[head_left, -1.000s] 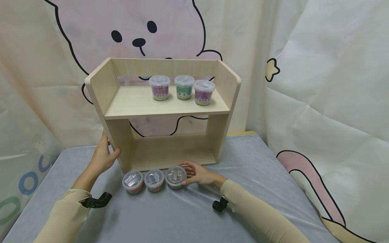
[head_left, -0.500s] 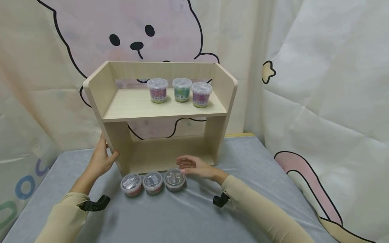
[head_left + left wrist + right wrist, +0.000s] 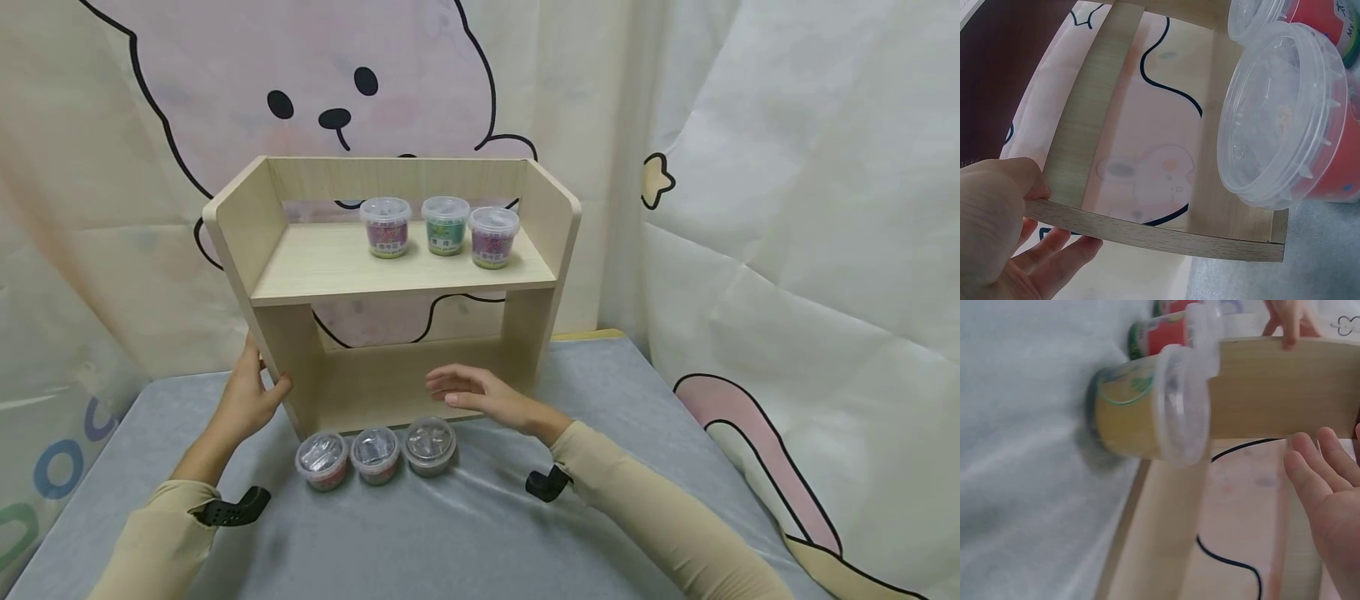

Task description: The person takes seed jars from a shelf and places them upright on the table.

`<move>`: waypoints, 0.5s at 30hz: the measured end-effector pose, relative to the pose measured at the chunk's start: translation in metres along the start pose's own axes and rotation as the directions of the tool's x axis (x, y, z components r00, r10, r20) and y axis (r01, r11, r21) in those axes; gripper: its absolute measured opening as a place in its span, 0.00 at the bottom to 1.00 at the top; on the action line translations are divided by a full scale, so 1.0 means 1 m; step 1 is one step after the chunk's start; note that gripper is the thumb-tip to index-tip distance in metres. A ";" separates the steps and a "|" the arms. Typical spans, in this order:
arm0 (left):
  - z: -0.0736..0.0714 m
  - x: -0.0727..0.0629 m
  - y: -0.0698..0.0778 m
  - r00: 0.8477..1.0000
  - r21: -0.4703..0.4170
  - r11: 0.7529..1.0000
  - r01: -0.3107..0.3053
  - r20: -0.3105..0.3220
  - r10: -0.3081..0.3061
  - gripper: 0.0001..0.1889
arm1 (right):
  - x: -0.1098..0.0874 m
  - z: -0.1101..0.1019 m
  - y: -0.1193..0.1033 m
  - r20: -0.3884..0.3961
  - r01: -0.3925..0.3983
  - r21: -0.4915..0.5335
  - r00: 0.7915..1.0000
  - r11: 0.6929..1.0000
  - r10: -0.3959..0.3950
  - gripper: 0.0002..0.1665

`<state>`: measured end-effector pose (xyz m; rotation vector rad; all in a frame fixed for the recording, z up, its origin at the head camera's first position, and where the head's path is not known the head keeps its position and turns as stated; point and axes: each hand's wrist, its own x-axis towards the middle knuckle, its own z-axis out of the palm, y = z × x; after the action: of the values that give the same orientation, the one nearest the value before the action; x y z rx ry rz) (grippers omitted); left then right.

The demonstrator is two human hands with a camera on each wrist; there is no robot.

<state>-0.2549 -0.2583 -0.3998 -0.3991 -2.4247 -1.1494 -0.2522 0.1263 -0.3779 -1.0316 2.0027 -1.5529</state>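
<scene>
My left hand (image 3: 246, 396) grips the left side panel of a light wooden two-tier shelf (image 3: 375, 271). In the left wrist view its thumb lies on one face of the panel edge, its fingers on the other. Before the shelf's base, three clear-lidded tubs stand in a row: a left tub (image 3: 322, 461), a middle tub (image 3: 375, 456) and a right tub (image 3: 430, 446). The right tub shows a yellowish body (image 3: 1125, 415) in the right wrist view; the others look red. My right hand (image 3: 491, 400) hovers above and behind the right tub, fingers extended, holding nothing.
On the upper tier stand a purple tub (image 3: 386, 227), a green tub (image 3: 446, 226) and another purple tub (image 3: 492, 237), toward its right half. A grey-blue cloth (image 3: 360, 542) covers the table. Printed curtains (image 3: 810, 208) hang behind and at the sides.
My right hand has let go of the right tub and risen up and away from it, fingers straightening. The left hand stays on the panel. The whole view has shifted slightly.
</scene>
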 end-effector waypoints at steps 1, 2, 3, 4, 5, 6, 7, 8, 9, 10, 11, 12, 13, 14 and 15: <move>0.000 0.000 0.000 1.000 0.002 1.000 0.001 0.001 -0.001 0.49 | 0.000 0.000 -0.003 0.003 0.005 0.000 1.000 1.000 -0.005 0.31; 0.000 -0.001 0.000 1.000 0.005 1.000 0.004 0.002 -0.004 0.49 | 0.001 0.000 -0.006 0.004 0.008 0.000 1.000 1.000 -0.008 0.31; -0.001 -0.001 0.000 1.000 0.006 1.000 0.006 0.003 -0.006 0.49 | 0.001 -0.001 -0.009 0.005 0.010 -0.006 1.000 1.000 -0.010 0.30; -0.001 -0.001 0.000 1.000 0.006 1.000 0.008 0.003 -0.008 0.49 | 0.002 -0.001 -0.012 0.008 0.014 -0.007 1.000 1.000 -0.014 0.30; -0.001 -0.002 0.000 1.000 0.007 1.000 0.012 0.004 -0.012 0.49 | 0.003 -0.001 -0.015 0.008 0.015 -0.007 1.000 1.000 -0.015 0.30; -0.001 -0.002 0.000 1.000 0.008 1.000 0.016 0.005 -0.016 0.49 | 0.005 -0.001 -0.018 0.011 0.020 -0.007 1.000 1.000 -0.020 0.30; -0.002 -0.002 0.000 1.000 0.010 1.000 0.018 0.003 -0.018 0.49 | 0.006 -0.001 -0.021 0.013 0.025 -0.006 1.000 1.000 -0.025 0.30; -0.002 -0.003 0.000 1.000 0.011 1.000 0.021 0.002 -0.021 0.49 | 0.008 -0.001 -0.024 0.016 0.028 -0.007 0.999 1.000 -0.028 0.31; -0.002 -0.003 0.000 1.000 0.010 1.000 0.024 0.003 -0.024 0.49 | 0.009 -0.001 -0.027 0.020 0.034 -0.006 0.999 0.999 -0.034 0.31; -0.001 -0.003 0.000 1.000 0.010 1.000 0.023 0.001 -0.023 0.48 | 0.011 -0.002 -0.031 0.022 0.039 -0.005 0.999 0.999 -0.039 0.31; -0.001 -0.003 0.000 1.000 0.013 1.000 0.026 0.002 -0.026 0.48 | 0.012 -0.002 -0.034 0.027 0.044 -0.004 0.999 0.999 -0.044 0.31; -0.001 -0.003 0.000 1.000 0.012 1.000 0.025 0.002 -0.025 0.48 | 0.013 -0.002 -0.038 0.033 0.051 -0.004 0.998 0.999 -0.051 0.31; 0.000 -0.002 0.000 1.000 0.013 1.000 0.025 0.001 -0.025 0.48 | 0.014 -0.002 -0.042 0.038 0.057 -0.007 0.998 0.998 -0.057 0.31; 0.000 -0.002 0.000 1.000 0.011 1.000 0.023 0.001 -0.023 0.48 | 0.015 -0.003 -0.045 0.044 0.061 -0.009 0.997 0.998 -0.060 0.31; 0.000 -0.002 0.000 1.000 0.010 1.000 0.022 0.001 -0.022 0.48 | 0.016 -0.004 -0.049 0.050 0.066 -0.012 0.997 0.998 -0.065 0.31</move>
<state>-0.2535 -0.2580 -0.4006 -0.3711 -2.4405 -1.1457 -0.2503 0.1111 -0.3288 -1.1407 1.9678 -1.5336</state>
